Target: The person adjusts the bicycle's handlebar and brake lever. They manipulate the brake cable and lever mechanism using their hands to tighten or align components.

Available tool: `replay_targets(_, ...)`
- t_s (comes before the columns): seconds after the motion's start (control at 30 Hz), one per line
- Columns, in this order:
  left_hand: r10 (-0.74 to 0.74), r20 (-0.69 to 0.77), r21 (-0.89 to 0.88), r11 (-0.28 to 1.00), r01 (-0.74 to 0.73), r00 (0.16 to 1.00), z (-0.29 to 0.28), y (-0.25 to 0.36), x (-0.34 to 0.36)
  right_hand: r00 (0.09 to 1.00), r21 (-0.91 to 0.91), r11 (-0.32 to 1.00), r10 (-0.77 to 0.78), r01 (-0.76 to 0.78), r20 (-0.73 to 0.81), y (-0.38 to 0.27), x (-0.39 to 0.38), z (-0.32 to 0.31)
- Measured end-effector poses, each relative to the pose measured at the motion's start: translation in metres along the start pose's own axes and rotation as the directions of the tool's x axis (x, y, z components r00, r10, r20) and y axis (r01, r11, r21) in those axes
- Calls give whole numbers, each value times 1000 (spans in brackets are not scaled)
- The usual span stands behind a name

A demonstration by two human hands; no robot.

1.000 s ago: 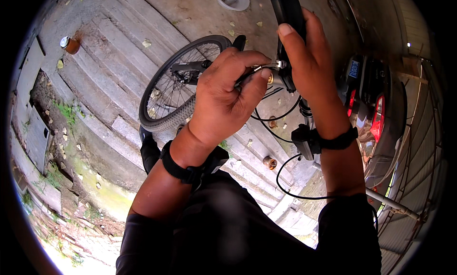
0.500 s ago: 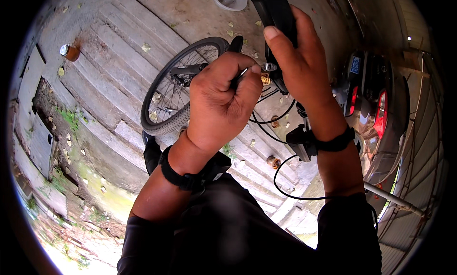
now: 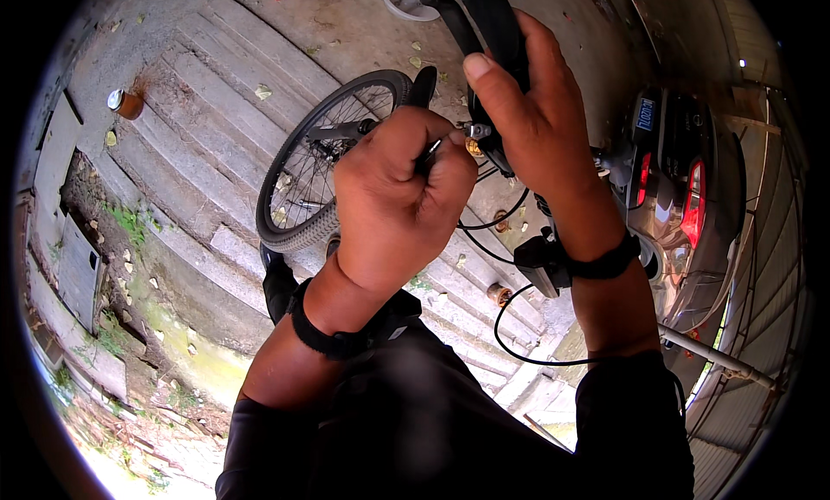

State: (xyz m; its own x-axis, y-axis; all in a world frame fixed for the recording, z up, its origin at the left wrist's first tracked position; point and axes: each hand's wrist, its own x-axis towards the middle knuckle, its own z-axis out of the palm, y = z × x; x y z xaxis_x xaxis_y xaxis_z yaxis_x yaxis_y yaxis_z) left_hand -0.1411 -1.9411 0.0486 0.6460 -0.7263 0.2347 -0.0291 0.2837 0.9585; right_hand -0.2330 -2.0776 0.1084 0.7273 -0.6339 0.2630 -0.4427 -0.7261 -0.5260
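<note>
My right hand (image 3: 545, 119) is wrapped round a black handlebar grip (image 3: 490, 24), its thumb lying along the near side. A black brake lever (image 3: 454, 20) sticks out beside the grip. My left hand (image 3: 393, 201) is closed in a pinch close to a small silver metal fitting (image 3: 477, 131) on the bar. A thin dark piece with a bright edge (image 3: 432, 147) shows between its thumb and fingers; its kind cannot be made out. Under the fitting is a gold-coloured part (image 3: 473, 147). The bicycle wheel (image 3: 268, 184) stands beyond my left hand.
Black cables (image 3: 510, 355) loop below the handlebar toward my right arm. A dark car (image 3: 679, 189) with red lights stands at the right. On the ground are a white basin (image 3: 393, 3), a brown can (image 3: 130, 106), long grey slabs (image 3: 194, 150) and scattered leaves.
The handlebar grip, the brake lever and my right hand have shifted slightly left. My left hand has moved a little left and down, still pinched by the silver fitting.
</note>
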Motion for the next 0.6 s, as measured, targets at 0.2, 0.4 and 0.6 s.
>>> replay_targets(0.2,-275,78,-286,915,285,958,-1,8,5,996,75,993,90,-91,17,-8,0,0)
replay_targets(0.4,-496,202,-395,748,534,845,-7,14,13,994,87,990,111,-112,20,-8,-1,0)
replay_targets(0.6,-581,250,-466,628,623,774,-7,15,16,998,78,995,60,-58,-25,0,-1,2)
